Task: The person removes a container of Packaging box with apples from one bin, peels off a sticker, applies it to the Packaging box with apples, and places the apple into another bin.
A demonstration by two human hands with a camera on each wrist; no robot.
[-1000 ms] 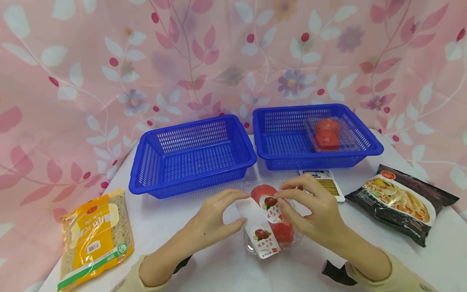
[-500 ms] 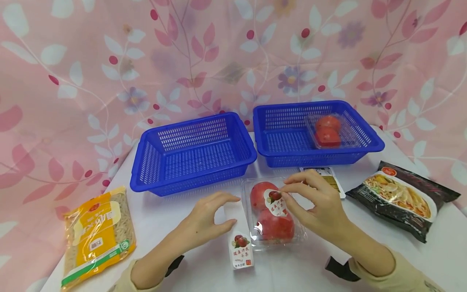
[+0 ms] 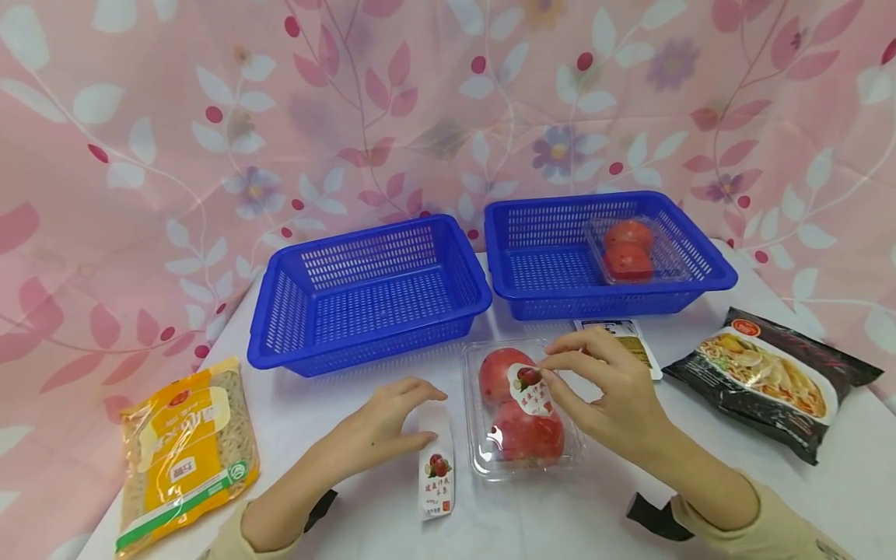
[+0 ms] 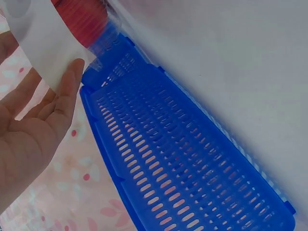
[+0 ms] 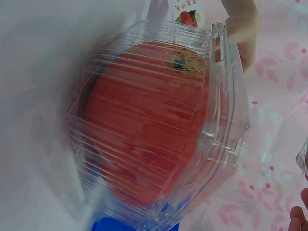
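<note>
One sticker (image 3: 535, 398) is off its backing strip (image 3: 437, 494), pinched between the right hand's (image 3: 610, 389) thumb and forefinger above a clear fruit box (image 3: 477, 460) on the white table (image 3: 357, 509), and apparently not yet pressed flat. The left hand's (image 3: 381, 424) thumb and fingers pinch the strip. A second box (image 3: 665, 266), no sticker visible, sits in the right basket (image 3: 553, 295). Sticker and strip carry red fruit pictures above red Chinese characters, too small to read surely.

free desk (image 3: 301, 416) lies left of the left fingers (image 3: 420, 390); a blue basket (image 3: 381, 341) blocks ahead, the fruit box (image 3: 474, 435) right.
</note>
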